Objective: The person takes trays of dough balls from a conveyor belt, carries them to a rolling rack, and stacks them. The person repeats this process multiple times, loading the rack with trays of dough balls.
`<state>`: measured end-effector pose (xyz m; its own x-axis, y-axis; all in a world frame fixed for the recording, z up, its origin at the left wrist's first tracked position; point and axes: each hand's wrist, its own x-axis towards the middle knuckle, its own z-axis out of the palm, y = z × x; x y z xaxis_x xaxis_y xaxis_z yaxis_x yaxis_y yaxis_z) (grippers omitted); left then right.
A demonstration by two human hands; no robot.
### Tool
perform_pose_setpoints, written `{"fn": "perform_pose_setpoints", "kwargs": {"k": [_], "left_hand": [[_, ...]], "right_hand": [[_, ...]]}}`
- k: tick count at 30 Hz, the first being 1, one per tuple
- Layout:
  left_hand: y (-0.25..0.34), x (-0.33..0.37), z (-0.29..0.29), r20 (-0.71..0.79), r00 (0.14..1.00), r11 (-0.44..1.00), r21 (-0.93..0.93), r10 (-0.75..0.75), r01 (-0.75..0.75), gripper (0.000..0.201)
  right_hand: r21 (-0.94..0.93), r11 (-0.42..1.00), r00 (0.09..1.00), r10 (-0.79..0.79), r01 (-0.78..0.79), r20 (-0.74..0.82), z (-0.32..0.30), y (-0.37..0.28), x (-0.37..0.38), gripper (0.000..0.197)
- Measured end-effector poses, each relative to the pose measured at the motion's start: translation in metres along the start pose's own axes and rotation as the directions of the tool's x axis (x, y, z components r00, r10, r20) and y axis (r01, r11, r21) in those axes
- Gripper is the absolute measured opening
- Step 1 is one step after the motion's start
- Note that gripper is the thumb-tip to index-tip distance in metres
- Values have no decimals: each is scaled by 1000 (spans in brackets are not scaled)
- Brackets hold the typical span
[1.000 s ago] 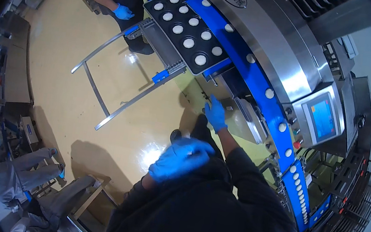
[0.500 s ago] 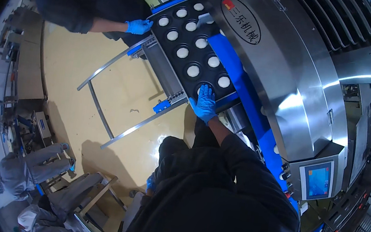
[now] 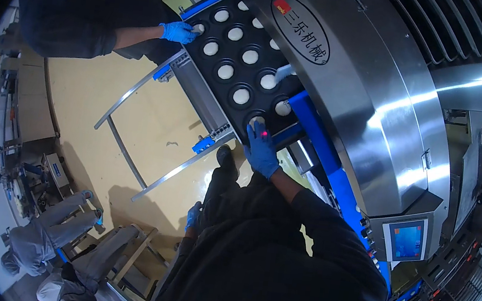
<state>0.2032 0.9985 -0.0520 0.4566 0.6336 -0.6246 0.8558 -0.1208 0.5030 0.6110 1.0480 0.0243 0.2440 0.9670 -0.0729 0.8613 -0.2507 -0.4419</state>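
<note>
Closest in, the left hand (image 3: 193,217) hangs low by the hip in a blue glove, mostly tucked behind the dark sleeve, so I honestly can't tell whether those fingers are curled or loose. It isn't holding anything I can see.

Further out, the right hand (image 3: 261,148), also blue-gloved, reaches up to the near corner of the black baking tray (image 3: 236,66). Its fingers lie side by side, extended, with the tips resting on the pale dough ball (image 3: 257,120) in the nearest cup. No pinch, more of a flat touch from above.

That dough ball looks soft and light, the sort of thing that dents if you squeeze it and probably sticks a bit to a glove. I'd say cup it gently around the sides or nudge it from the top with flat fingertips, never grab hard. It sits in the round well at the tray corner closest to the wearer, just beside the blue conveyor belt (image 3: 319,154).

Past it, the tray holds more rows of the same pale rounds, one per cup, and it sits on a steel rail frame (image 3: 155,116). At the far end a co-worker's gloved hand (image 3: 178,31) touches the tray's edge. The big stainless machine hood (image 3: 368,94) curves off to the right, with a small touchscreen (image 3: 408,240) lower down.
</note>
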Motion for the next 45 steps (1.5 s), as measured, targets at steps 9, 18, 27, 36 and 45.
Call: {"fn": "perform_pose_setpoints", "kwargs": {"k": [9,18,27,36,45], "left_hand": [[1,1,-21,28,994,987,-118,-109,112,26],[-13,-2,-26,66,997,999,13,-35,35,27],[-22,-10,-29,22,998,992,-112,-57,59,27],[-19,-22,-29,-70,993,982,-166,-99,86,30],[-20,-20,-25,-68,996,992,-114,-63,55,24]], "right_hand": [[71,997,1000,27,-27,-3,14,0,-19,52],[-28,995,996,-94,94,3,31,-23,-33,35],[32,973,961,-231,229,153,36,-44,-38,42],[146,989,974,55,-23,-218,2,-9,5,55],[-222,957,982,172,-186,-82,4,34,35,70]]}}
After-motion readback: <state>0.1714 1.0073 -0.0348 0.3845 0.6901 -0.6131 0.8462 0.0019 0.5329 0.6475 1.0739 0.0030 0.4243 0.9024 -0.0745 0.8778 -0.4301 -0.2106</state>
